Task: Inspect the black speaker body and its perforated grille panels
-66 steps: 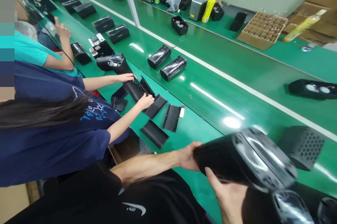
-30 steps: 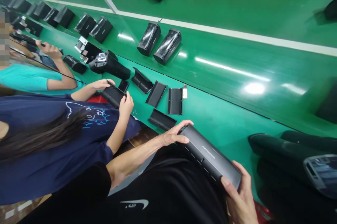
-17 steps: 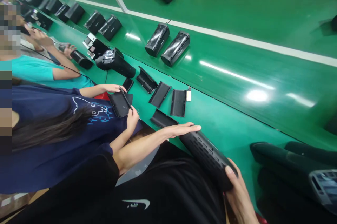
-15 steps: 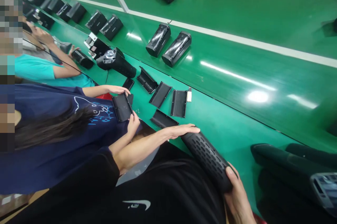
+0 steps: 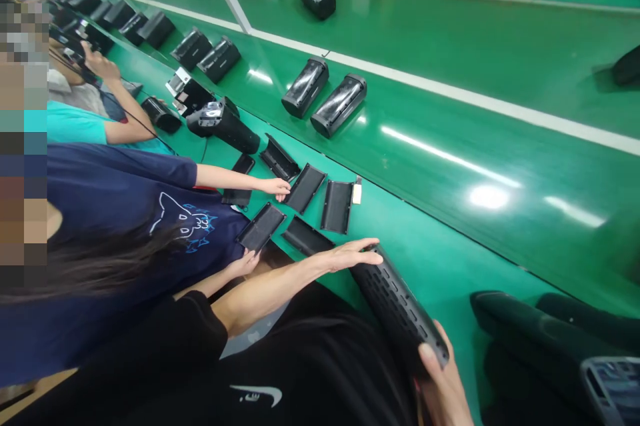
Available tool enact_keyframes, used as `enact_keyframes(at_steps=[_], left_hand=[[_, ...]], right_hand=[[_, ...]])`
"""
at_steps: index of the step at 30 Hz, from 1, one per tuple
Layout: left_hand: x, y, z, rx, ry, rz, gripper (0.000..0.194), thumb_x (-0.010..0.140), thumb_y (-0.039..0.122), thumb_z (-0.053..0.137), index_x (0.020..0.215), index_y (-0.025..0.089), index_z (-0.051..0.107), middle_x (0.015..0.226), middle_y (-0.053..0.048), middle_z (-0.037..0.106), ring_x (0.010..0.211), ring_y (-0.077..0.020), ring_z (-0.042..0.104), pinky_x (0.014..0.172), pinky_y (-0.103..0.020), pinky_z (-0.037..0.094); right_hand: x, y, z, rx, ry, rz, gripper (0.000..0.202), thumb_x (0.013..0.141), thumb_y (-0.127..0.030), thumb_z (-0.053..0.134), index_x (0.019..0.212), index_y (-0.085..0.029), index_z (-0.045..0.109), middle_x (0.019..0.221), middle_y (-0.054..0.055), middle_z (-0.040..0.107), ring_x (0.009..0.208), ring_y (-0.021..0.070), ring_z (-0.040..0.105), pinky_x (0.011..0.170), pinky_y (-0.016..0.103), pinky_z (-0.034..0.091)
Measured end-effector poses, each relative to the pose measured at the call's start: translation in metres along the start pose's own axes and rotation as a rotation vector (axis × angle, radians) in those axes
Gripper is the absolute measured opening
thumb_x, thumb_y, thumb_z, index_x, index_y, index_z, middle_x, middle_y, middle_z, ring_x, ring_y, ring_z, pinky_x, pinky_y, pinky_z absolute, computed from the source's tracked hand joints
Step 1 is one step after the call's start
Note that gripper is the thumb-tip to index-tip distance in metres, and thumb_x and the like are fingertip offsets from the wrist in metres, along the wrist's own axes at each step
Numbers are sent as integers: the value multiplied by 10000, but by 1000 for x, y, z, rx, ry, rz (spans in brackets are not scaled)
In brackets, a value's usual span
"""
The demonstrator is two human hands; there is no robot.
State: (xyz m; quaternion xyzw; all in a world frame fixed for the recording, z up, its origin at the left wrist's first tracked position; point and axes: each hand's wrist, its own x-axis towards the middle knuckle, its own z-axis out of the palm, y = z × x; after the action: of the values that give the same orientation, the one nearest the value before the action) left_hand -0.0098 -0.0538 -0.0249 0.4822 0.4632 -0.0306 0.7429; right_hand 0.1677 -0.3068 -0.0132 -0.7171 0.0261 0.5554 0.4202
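Observation:
A long black speaker housing (image 5: 400, 309) with rows of slotted holes lies slanted before my black shirt. Its far end is under my left hand (image 5: 353, 255), fingers laid over the top edge and thumb side against the casing. At the near end my right hand (image 5: 443, 369) grips it, with the thumb on the near face and fingers round the other side. Beside my left wrist rests a curved black panel (image 5: 307, 236), partly covered by my forearm. Another black panel (image 5: 337, 206) lies just beyond it on the green table.
To my left a co-worker in navy holds a black panel (image 5: 263, 226) and touches another panel (image 5: 306, 187). Finished-looking black speakers (image 5: 340, 105) stand on the green conveyor (image 5: 450, 213) ahead. Large dark housings (image 5: 525, 333) stand close on my right.
The housing has rolled in my hands, turning its slotted face towards me and showing a narrower side on top. The co-worker's one hand has moved from the held panel to another.

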Motion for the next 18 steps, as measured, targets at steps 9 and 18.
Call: enact_keyframes(at_steps=[9, 18], left_hand=[[31, 60, -24, 214, -16, 128, 992, 676, 616, 875, 1541, 256, 548, 1528, -105, 597, 1418, -347, 546, 1193, -448, 405], [27, 64, -12, 45, 633, 312, 279, 942, 399, 564, 921, 154, 696, 883, -48, 738, 820, -150, 655, 794, -257, 509]], right_hand=[[25, -21, 23, -92, 12, -163, 764, 732, -678, 826, 1303, -210, 632, 1254, 107, 697, 1283, 383, 594, 1086, 504, 471], [187, -185, 60, 232, 93, -290, 873, 682, -742, 705, 1417, -303, 529, 1473, 131, 599, 1355, 392, 557, 924, 577, 545]])
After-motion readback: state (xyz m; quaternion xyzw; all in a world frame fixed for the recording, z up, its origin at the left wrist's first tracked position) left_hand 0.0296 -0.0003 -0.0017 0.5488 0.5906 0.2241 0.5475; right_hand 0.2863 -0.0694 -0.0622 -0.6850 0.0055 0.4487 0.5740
